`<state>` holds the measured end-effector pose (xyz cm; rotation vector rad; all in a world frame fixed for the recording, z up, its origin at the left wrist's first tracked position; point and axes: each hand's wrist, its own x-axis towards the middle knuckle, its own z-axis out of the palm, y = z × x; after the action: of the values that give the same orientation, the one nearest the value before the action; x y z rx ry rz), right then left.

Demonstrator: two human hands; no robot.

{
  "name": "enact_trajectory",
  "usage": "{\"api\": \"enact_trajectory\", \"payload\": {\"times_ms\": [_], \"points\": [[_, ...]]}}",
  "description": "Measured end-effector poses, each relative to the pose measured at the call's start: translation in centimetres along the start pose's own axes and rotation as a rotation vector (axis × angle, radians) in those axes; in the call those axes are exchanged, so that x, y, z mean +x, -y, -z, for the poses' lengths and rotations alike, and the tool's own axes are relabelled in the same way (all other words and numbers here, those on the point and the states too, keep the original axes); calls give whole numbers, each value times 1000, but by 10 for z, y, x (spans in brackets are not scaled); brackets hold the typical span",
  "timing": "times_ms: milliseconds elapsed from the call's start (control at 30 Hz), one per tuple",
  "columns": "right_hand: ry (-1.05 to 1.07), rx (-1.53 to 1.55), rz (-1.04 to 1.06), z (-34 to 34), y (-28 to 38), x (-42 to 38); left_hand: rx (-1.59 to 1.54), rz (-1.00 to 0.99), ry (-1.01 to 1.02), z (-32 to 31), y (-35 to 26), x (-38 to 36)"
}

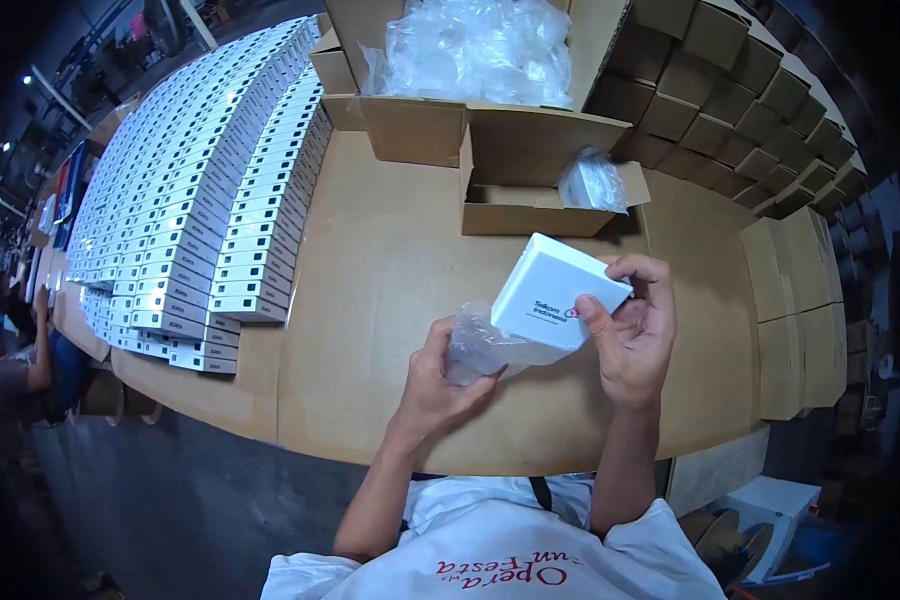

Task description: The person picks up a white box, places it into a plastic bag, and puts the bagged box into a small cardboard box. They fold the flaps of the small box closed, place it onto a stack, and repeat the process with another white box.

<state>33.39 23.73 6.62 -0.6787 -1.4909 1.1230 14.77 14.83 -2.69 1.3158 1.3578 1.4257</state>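
Note:
My right hand [638,335] grips the right end of a white box [545,290] printed "Telkom Indonesia", thumb on its face and fingers at its edge. The box is tilted above the cardboard-covered table. My left hand [440,375] is wrapped round a clear bubble bag [475,350], whose opening lies at the lower left part of the white box. Just beyond, an open brown carton [530,220] holds a bubble-wrapped white box [592,186] at its right end.
Stacks of white boxes [195,220] stand on the left. A large carton [410,135] of clear bubble bags [475,55] is at the back. Brown cartons [710,95] are piled at the back right, with more [795,320] at the right edge. A person [25,365] is at the far left.

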Motion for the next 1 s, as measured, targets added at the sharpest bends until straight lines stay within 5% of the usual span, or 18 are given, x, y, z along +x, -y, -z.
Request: {"api": "enact_trajectory", "payload": {"times_ms": [400,733,1000], "points": [[24,46,-194,-13,-12,8,46,45,18,-2,-8,7],[101,-241,-244,-15,-36,20,-375,179,-60,-10,6,4],[100,132,-548,8,-52,-22,-411,166,-171,-4,12,9]]}}
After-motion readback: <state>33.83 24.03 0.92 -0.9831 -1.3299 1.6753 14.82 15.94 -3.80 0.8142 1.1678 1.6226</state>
